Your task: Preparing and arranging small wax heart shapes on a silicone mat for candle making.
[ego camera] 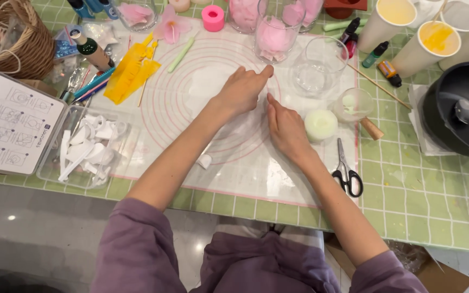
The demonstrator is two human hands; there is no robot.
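both hands lie flat on the mat (153, 103), holding nothing. the left hand (242, 89) is palm down with fingers together, reaching up and to the right; its fingertips (267, 70) press on the mat near the middle of the rings. the right hand (284, 127) is also open and flat, its fingers pointing up toward the left hand's tips, so the two hands nearly meet. under and between them lies a pale thin sheet (207, 84), hard to tell from the mat; its outline and long axis cannot be made out.

just right of the right hand sits a pale green candle (321, 125), and beyond it a small glass cup (354, 103). scissors (346, 171) lie below the candle, blades pointing up. an empty glass (318, 65) stands above the right hand. yellow scraps (128, 73) lie at the mat's upper left, and a tray (47, 171) of white pieces sits left of the mat.
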